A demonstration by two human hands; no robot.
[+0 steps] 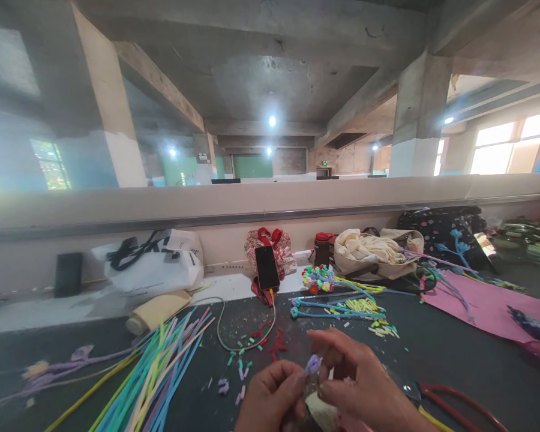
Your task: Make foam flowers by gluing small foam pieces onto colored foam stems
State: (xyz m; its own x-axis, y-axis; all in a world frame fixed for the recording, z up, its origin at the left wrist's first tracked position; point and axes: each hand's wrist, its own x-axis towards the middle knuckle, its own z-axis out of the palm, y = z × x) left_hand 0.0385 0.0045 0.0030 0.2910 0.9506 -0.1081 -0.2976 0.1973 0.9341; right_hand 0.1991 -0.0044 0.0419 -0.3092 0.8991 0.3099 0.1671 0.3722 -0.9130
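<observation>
A small purple fuzzy piece (314, 364), seemingly bent pipe cleaner, sits between my hands above the dark tabletop. My left hand (274, 396) pinches it from the left with thumb and forefinger. From the right, my right hand (360, 381) curls around the same piece, its forefinger raised over it and the lower fingers close to the thumb. The exact contact of those fingertips is partly hidden. Below the hands lies a pale, rounded thing (323, 413), mostly covered. Short purple bits (224, 386) and red pieces (278, 343) lie left of and beyond my left hand.
Long coloured pipe cleaners (155, 372) lie at left. A phone (267, 267) on a cable leans against a patterned bag (287, 243). Finished-looking flower stems (319, 279) and yellow bits (362, 307) lie ahead. Red-handled pliers (454, 393) and a pink sheet (481, 303) are at right.
</observation>
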